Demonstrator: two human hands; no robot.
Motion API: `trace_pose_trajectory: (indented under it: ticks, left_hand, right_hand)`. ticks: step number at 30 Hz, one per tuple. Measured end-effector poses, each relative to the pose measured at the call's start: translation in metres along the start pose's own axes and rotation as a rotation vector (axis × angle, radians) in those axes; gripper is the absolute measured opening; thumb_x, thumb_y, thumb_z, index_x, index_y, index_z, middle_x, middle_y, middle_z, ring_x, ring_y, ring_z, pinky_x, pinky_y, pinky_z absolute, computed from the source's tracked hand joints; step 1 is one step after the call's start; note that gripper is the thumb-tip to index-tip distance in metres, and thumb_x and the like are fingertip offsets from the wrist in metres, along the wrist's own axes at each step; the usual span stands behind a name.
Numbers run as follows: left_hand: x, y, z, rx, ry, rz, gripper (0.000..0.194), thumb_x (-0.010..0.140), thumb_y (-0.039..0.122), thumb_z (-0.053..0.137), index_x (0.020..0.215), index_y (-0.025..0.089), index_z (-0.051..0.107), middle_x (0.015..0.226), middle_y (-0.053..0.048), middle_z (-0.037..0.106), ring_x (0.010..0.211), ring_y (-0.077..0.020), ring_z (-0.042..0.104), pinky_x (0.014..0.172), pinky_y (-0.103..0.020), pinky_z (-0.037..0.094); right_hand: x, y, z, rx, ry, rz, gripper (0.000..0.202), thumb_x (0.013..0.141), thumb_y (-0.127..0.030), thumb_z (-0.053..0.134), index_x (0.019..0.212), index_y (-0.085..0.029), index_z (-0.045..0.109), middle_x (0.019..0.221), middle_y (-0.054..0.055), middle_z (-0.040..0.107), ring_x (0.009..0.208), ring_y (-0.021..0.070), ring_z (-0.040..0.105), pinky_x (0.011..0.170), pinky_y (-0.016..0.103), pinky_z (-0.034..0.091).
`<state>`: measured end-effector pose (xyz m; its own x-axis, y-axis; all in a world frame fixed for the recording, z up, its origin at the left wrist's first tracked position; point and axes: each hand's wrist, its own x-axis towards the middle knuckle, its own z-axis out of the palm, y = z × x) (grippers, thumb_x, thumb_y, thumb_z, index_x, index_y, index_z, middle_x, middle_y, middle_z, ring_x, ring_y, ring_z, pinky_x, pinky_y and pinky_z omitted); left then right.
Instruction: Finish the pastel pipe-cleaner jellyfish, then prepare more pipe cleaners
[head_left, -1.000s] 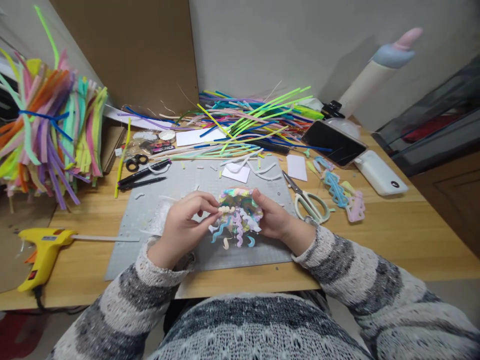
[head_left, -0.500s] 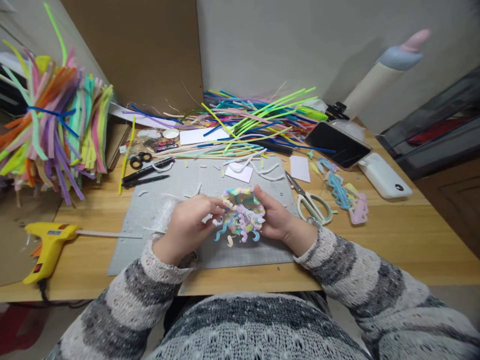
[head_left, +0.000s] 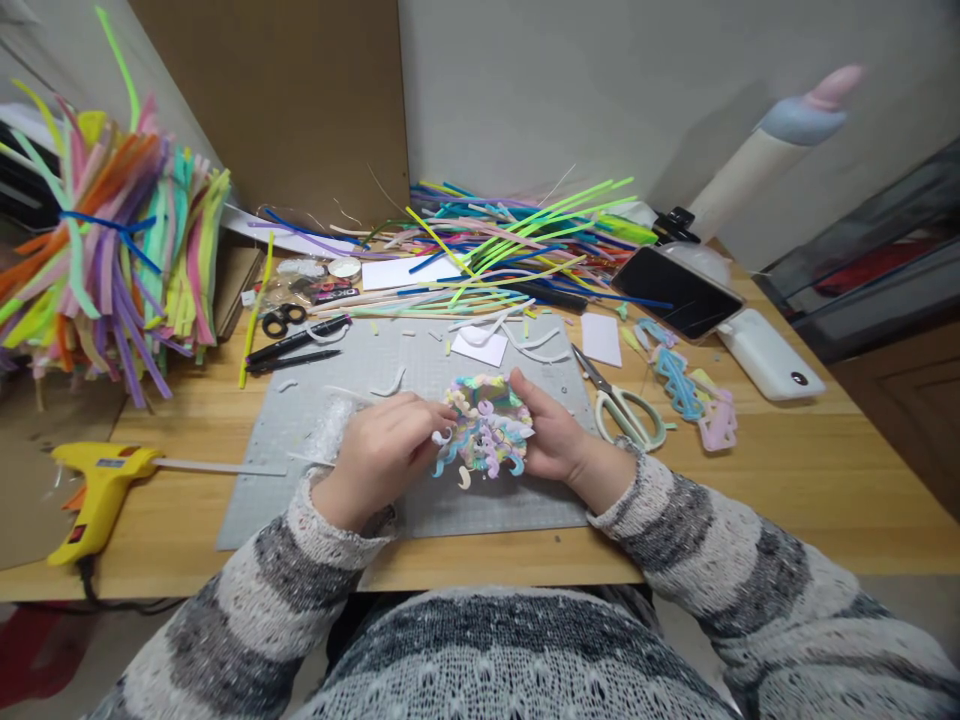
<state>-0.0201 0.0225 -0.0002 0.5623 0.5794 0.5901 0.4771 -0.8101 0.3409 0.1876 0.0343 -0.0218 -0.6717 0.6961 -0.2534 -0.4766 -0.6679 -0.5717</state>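
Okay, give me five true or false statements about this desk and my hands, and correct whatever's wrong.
1. The right hand holds a pastel craft piece. True.
2. The left hand is at that piece's left side. True.
3. The scissors are in the left hand. False: the scissors lie at the right edge of the mat.
4. The mat is bright red. False: it is grey.
5. The glue gun is yellow. True.

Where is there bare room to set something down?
Bare: the wooden table, right front, bordered by pale-handled scissors, translucent pink piece and white rounded box; another between the yellow glue gun and grey mat, crossed by a white stick. Crowded: behind the mat, multicoloured fuzzy stems.
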Motion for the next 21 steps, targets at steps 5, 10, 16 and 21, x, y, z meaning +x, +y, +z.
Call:
trace_pose_trajectory:
  ticks: [5, 10, 16, 21]
  left_hand:
    - [-0.0001, -0.0004, 0.0005, 0.063, -0.005, 0.037, 0.017, 0.084, 0.005, 0.053, 0.092, 0.017, 0.062, 0.088, -0.005, 0.073, 0.079, -0.0163, 0.065, 0.069, -0.030, 0.052]
    - [-0.0009, -0.0013, 0.0010, 0.137, -0.009, 0.102, 0.014, 0.085, 0.008, 0.056, 0.095, 0.016, 0.063, 0.091, -0.006, 0.074, 0.075, -0.0183, 0.061, 0.066, -0.032, 0.049]
    - [0.0000, -0.0005, 0.0014, 0.185, -0.023, 0.101, 0.009, 0.087, 0.014, 0.059, 0.094, 0.016, 0.065, 0.091, -0.005, 0.073, 0.074, -0.0187, 0.057, 0.063, -0.032, 0.043]
    - [-0.0003, 0.0013, 0.0029, 0.220, 0.000, 0.068, 0.009, 0.088, 0.018, 0.061, 0.095, 0.018, 0.066, 0.091, -0.004, 0.073, 0.075, -0.0186, 0.056, 0.066, -0.033, 0.041]
  right_hand:
    - [-0.0012, -0.0004, 0.0003, 0.023, 0.017, 0.004, 0.053, 0.082, -0.061, 0.057, 0.109, -0.016, 0.062, 0.100, 0.009, 0.071, 0.105, 0.0239, 0.064, 0.097, 0.043, 0.048]
    - [0.0002, 0.0011, -0.0022, 0.041, 0.014, 0.010, 0.055, 0.079, -0.062, 0.061, 0.108, -0.015, 0.063, 0.099, 0.010, 0.071, 0.104, 0.0240, 0.064, 0.098, 0.043, 0.048]
    - [0.0016, 0.0039, -0.0041, 0.062, 0.023, 0.004, 0.055, 0.078, -0.061, 0.063, 0.108, -0.015, 0.062, 0.098, 0.010, 0.071, 0.102, 0.0233, 0.065, 0.097, 0.042, 0.049]
    - [0.0006, 0.0027, -0.0015, 0.048, 0.016, -0.002, 0.056, 0.076, -0.061, 0.064, 0.108, -0.015, 0.063, 0.098, 0.010, 0.071, 0.102, 0.0241, 0.065, 0.096, 0.043, 0.049]
